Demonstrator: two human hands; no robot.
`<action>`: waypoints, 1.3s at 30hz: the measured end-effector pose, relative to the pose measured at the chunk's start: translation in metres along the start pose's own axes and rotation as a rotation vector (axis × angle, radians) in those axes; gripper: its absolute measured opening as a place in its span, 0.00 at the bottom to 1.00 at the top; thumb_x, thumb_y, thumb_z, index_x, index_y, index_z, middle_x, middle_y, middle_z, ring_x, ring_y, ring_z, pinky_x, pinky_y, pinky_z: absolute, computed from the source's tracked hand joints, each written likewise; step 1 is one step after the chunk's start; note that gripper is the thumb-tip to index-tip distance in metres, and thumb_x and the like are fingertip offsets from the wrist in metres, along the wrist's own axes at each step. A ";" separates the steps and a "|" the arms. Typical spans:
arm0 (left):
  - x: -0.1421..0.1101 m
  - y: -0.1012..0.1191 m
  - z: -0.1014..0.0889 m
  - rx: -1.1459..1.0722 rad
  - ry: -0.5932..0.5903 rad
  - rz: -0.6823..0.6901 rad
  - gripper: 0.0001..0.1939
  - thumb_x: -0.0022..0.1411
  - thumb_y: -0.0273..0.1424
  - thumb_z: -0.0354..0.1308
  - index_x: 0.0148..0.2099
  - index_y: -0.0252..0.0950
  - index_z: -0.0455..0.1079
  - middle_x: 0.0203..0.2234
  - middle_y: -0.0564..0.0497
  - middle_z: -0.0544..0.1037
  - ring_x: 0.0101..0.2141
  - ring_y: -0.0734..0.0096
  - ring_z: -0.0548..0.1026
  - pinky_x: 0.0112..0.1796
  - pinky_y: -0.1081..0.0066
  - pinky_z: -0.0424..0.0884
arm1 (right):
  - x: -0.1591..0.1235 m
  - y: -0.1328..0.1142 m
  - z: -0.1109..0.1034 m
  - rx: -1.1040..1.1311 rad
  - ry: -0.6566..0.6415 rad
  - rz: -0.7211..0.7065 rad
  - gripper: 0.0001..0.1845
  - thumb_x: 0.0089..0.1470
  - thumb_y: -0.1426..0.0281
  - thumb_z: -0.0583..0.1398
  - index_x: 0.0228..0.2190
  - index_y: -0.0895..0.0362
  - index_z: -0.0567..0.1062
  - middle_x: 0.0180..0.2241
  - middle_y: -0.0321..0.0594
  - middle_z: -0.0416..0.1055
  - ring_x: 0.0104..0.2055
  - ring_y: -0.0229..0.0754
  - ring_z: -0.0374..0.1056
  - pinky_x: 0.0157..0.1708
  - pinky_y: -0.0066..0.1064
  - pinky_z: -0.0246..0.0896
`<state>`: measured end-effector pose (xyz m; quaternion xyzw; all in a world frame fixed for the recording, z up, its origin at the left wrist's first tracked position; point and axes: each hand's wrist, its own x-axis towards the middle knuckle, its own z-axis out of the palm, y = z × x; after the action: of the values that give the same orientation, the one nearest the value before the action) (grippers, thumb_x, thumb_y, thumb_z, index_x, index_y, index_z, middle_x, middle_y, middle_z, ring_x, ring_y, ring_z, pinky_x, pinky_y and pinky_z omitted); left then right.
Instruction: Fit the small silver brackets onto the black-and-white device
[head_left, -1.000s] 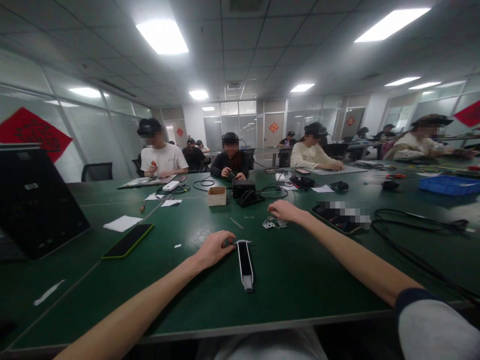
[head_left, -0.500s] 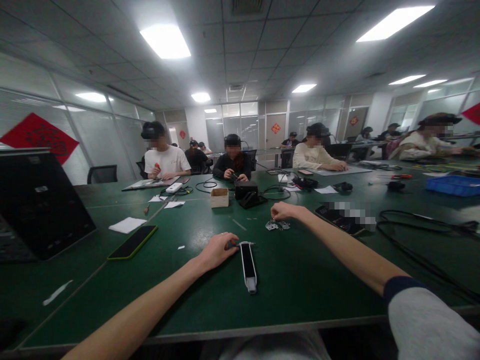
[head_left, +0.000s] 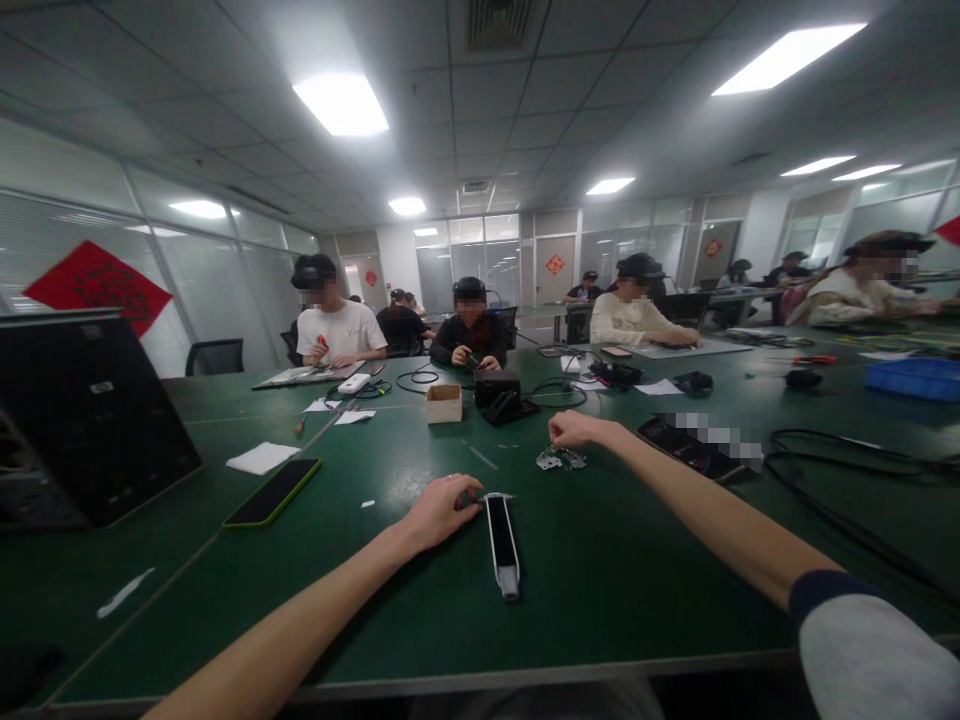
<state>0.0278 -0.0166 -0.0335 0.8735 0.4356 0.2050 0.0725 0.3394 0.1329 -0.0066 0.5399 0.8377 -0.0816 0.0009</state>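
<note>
My left hand [head_left: 444,512] rests on the green table with its fingers curled, close to the top end of a slim, white-edged device with a long black screen [head_left: 503,540]. A thin metallic rod [head_left: 512,497] shows across that end; whether my fingers grip it is hard to see. Farther forward and to the right, my right hand [head_left: 581,430] pinches downward over several small silvery metal parts [head_left: 551,462]. What sits between those fingertips is too small to make out.
A green-edged phone [head_left: 274,494] and white paper [head_left: 262,458] lie to the left, near a black computer case [head_left: 97,410]. Ahead are a small cardboard box [head_left: 444,404] and black equipment. Black cables [head_left: 817,500] and a blue tray [head_left: 915,379] are at right. Co-workers sit opposite.
The whole view has shifted slightly, so everything appears a little lower and farther right. Both hands keep about the same places beside the device and the metal parts.
</note>
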 end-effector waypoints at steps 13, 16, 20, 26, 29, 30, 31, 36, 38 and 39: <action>-0.001 0.002 -0.002 -0.008 -0.013 -0.012 0.13 0.60 0.33 0.56 0.47 0.38 0.69 0.36 0.53 0.76 0.29 0.74 0.70 0.33 0.72 0.66 | -0.004 -0.008 -0.005 -0.047 0.008 0.008 0.08 0.42 0.74 0.61 0.30 0.59 0.78 0.32 0.44 0.76 0.33 0.42 0.70 0.29 0.26 0.58; 0.000 0.003 -0.002 -0.002 -0.014 -0.009 0.13 0.60 0.32 0.56 0.47 0.37 0.69 0.36 0.52 0.76 0.29 0.73 0.70 0.33 0.72 0.66 | -0.001 -0.008 -0.003 -0.044 0.029 -0.020 0.11 0.44 0.72 0.62 0.34 0.57 0.78 0.35 0.44 0.76 0.36 0.44 0.71 0.30 0.26 0.59; 0.000 0.004 -0.003 0.008 -0.014 -0.002 0.12 0.60 0.32 0.56 0.47 0.37 0.69 0.35 0.52 0.76 0.29 0.73 0.71 0.33 0.72 0.67 | 0.004 -0.007 0.001 -0.028 0.014 -0.047 0.10 0.46 0.69 0.63 0.34 0.56 0.79 0.35 0.41 0.76 0.37 0.42 0.71 0.32 0.24 0.60; 0.000 0.005 -0.004 0.011 -0.019 0.000 0.12 0.60 0.30 0.57 0.47 0.36 0.69 0.35 0.52 0.76 0.28 0.73 0.70 0.32 0.73 0.66 | 0.009 -0.010 0.002 -0.017 -0.006 -0.016 0.07 0.45 0.72 0.63 0.30 0.58 0.79 0.31 0.41 0.76 0.33 0.40 0.71 0.30 0.23 0.59; 0.000 0.007 -0.006 0.013 -0.028 -0.008 0.13 0.60 0.31 0.57 0.48 0.36 0.68 0.36 0.52 0.76 0.28 0.73 0.70 0.32 0.73 0.66 | 0.011 -0.013 0.001 -0.013 -0.011 0.002 0.08 0.43 0.73 0.63 0.30 0.59 0.79 0.32 0.42 0.76 0.33 0.40 0.71 0.30 0.24 0.60; 0.000 0.008 -0.006 0.013 -0.032 -0.012 0.13 0.60 0.31 0.57 0.48 0.36 0.68 0.36 0.51 0.76 0.28 0.73 0.70 0.32 0.73 0.67 | 0.011 -0.014 0.000 -0.012 -0.011 0.007 0.09 0.43 0.73 0.63 0.31 0.59 0.79 0.32 0.42 0.76 0.33 0.41 0.71 0.30 0.24 0.60; -0.001 0.009 -0.007 0.014 -0.036 -0.015 0.13 0.60 0.31 0.56 0.48 0.36 0.68 0.36 0.51 0.76 0.29 0.73 0.70 0.33 0.72 0.67 | 0.011 -0.016 0.000 -0.012 -0.011 0.011 0.09 0.43 0.73 0.63 0.31 0.59 0.79 0.32 0.43 0.76 0.33 0.41 0.72 0.30 0.24 0.60; -0.001 0.008 -0.007 0.002 -0.043 -0.022 0.13 0.60 0.31 0.56 0.48 0.37 0.69 0.36 0.52 0.76 0.29 0.73 0.71 0.33 0.72 0.67 | 0.007 -0.018 -0.005 -0.002 -0.029 0.002 0.09 0.44 0.72 0.64 0.31 0.57 0.80 0.33 0.42 0.77 0.34 0.40 0.72 0.30 0.23 0.61; -0.001 0.007 -0.006 0.001 -0.037 -0.020 0.13 0.60 0.31 0.56 0.48 0.37 0.68 0.36 0.52 0.76 0.29 0.73 0.71 0.34 0.72 0.67 | 0.006 -0.018 -0.006 0.004 -0.039 -0.006 0.09 0.43 0.72 0.65 0.32 0.57 0.80 0.33 0.41 0.77 0.34 0.40 0.72 0.30 0.23 0.61; -0.001 0.007 -0.006 0.000 -0.034 -0.018 0.13 0.60 0.30 0.56 0.48 0.37 0.68 0.37 0.52 0.76 0.29 0.73 0.71 0.34 0.72 0.67 | 0.006 -0.017 -0.007 0.008 -0.043 -0.010 0.09 0.43 0.73 0.65 0.32 0.57 0.80 0.33 0.41 0.77 0.34 0.40 0.72 0.30 0.22 0.61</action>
<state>0.0302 -0.0218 -0.0266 0.8730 0.4420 0.1894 0.0820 0.3221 0.1318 0.0017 0.5341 0.8398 -0.0965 0.0162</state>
